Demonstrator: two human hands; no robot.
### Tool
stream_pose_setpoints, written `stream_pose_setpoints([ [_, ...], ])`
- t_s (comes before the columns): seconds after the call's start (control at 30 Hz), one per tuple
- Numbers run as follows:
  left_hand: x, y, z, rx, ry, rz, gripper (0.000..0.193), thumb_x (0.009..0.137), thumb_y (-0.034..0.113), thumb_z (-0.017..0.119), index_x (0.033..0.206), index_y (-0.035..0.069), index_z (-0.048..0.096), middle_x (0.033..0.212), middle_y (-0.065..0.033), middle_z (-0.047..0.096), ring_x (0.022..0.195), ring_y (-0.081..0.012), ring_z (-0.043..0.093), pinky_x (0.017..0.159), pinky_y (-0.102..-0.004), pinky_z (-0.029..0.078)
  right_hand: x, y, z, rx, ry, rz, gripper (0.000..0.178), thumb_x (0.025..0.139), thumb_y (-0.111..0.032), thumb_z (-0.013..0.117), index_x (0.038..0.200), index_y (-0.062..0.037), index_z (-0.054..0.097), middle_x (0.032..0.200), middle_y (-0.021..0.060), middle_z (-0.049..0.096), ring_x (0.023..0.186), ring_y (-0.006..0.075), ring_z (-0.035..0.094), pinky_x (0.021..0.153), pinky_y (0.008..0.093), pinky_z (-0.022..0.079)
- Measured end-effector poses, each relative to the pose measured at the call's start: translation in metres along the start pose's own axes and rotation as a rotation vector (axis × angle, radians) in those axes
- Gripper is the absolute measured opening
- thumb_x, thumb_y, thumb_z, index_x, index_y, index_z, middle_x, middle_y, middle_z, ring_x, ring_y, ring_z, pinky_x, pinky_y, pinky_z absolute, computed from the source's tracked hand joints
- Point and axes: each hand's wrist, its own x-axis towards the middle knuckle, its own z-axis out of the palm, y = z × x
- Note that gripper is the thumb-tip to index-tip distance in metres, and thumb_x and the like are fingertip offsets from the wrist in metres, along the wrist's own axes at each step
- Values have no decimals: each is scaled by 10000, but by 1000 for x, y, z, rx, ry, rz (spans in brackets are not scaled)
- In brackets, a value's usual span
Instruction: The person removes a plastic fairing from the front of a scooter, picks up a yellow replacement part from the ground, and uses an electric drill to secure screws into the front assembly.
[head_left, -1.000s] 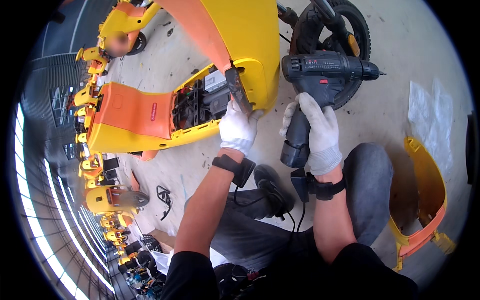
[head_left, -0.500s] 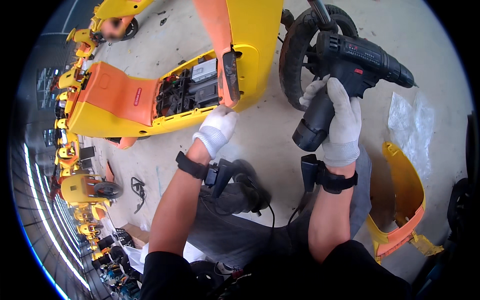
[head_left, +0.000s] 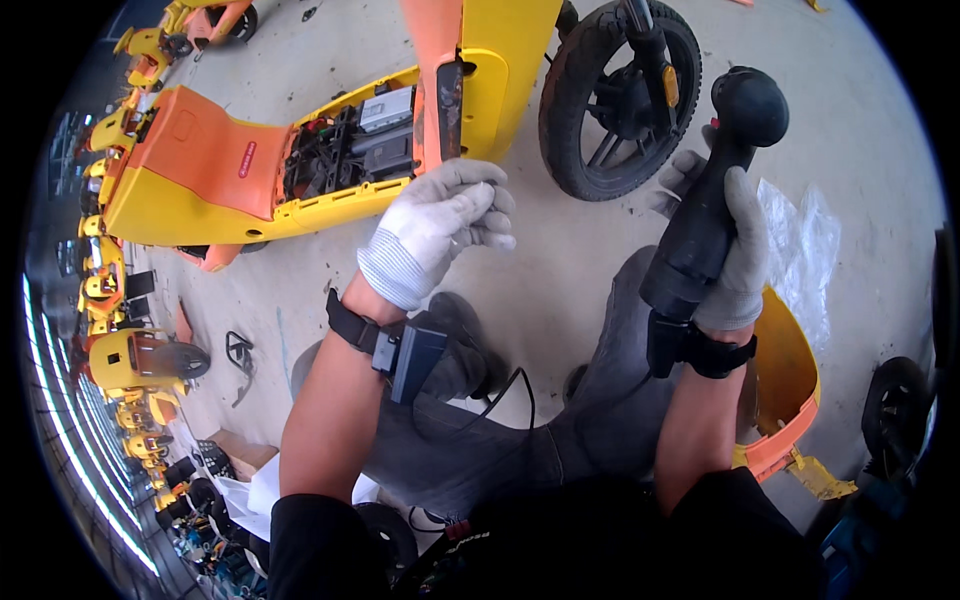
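Note:
My right hand (head_left: pixel 743 250), in a grey-white work glove, grips a black cordless drill (head_left: pixel 700 225) by its handle. The drill's rounded rear end points up toward me, and its chuck is out of sight. My left hand (head_left: pixel 440 225), also gloved, has its fingers curled and the thumb pressed against them; anything small inside is hidden. It hovers just in front of the scooter's near edge. The yellow and orange electric scooter (head_left: pixel 200 195) has an open floor compartment (head_left: pixel 350 145) showing cables, dark parts and a silver box. Its front wheel (head_left: pixel 620 110) stands beyond the drill.
A yellow and orange body panel (head_left: pixel 785 390) lies on the floor at my right, below a crumpled clear plastic sheet (head_left: pixel 800 255). More yellow scooters (head_left: pixel 130 360) line the left side. A black bracket (head_left: pixel 238 362) lies on the concrete nearby.
My left hand has drawn back from the compartment's edge, fingers curled. My right hand has turned the drill, so its tip no longer points right. The view has shifted slightly.

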Motion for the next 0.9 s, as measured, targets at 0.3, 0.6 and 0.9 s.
stream_pose_setpoints([
  [0.3, -20, -6, 1, -216, 54, 137, 273, 1017, 173, 584, 1243, 20, 575, 1078, -95, 637, 943, -179, 629, 892, -365, 533, -12, -7, -10, -375, 181, -31, 387, 943, -120, 627, 1265, 52, 501, 983, 109, 620, 848, 186, 637, 792, 350, 548],
  [0.6, -52, 8, 5, -232, 173, 174, 288, 1012, 164, 591, 1264, 28, 557, 1033, -49, 585, 893, -144, 541, 848, -325, 483, -10, -5, 5, -393, -35, 77, 391, 931, -106, 599, 1276, 36, 480, 823, 47, 551, 732, 154, 589, 731, 355, 546],
  [0.9, -59, 2, -5, -125, 214, 170, 254, 1006, 144, 584, 1237, 38, 584, 984, -47, 588, 842, -149, 542, 790, -322, 479, -30, 18, 9, -351, -116, 171, 297, 840, -14, 609, 1127, 14, 541, 776, 74, 586, 680, 190, 615, 713, 357, 553],
])
